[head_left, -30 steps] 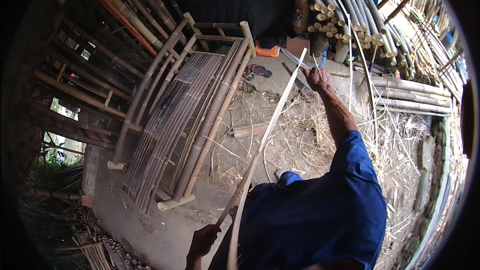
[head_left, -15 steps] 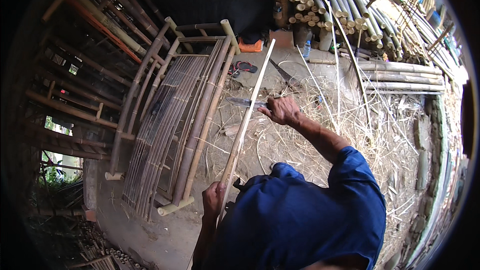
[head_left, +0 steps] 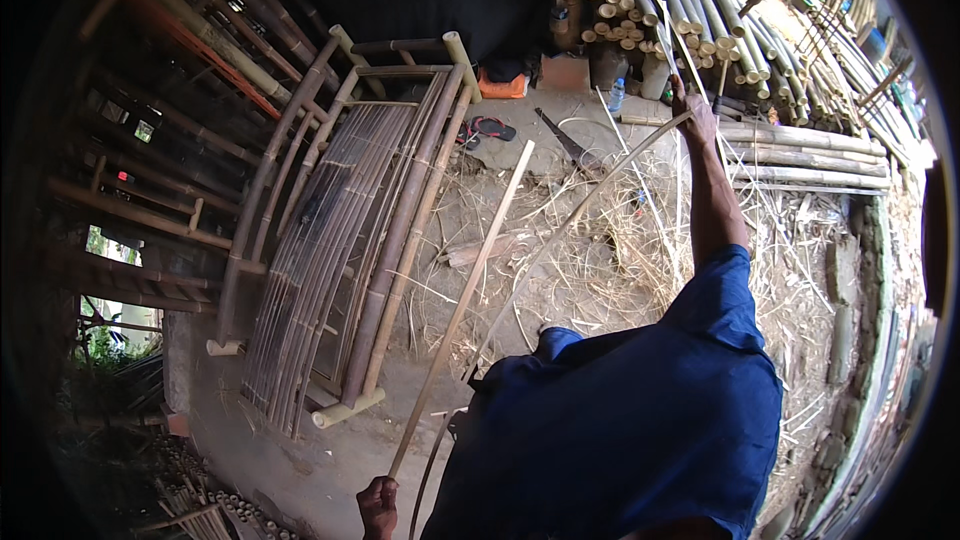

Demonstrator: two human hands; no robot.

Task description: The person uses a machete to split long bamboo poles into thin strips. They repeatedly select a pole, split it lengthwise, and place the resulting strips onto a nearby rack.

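My left hand point(head_left: 378, 507), low at the bottom edge, is closed round the near end of a bamboo strip point(head_left: 468, 292). The strip slants up and away to a free pale end. Out at the far right, my right hand point(head_left: 697, 123) grips a knife point(head_left: 665, 45) whose blade points away from me. That hand also has the end of a thin, peeled bamboo sliver point(head_left: 590, 202) at its fingers. The sliver bows down toward my left side, separate from the thicker strip; its lower end leaves the picture beside my shirt.
A slatted bamboo bench point(head_left: 375, 290) stands at left. Shavings point(head_left: 640, 250) litter the ground, with a dark saw-like blade point(head_left: 565, 138), sandals point(head_left: 490, 128) and a water bottle point(head_left: 617, 95) beyond. Bamboo poles point(head_left: 690, 0) are stacked at the far right.
My right hand has swung far and right with the knife, drawing the thin sliver away from the strip. My left hand has moved down and nearer, still holding the strip.
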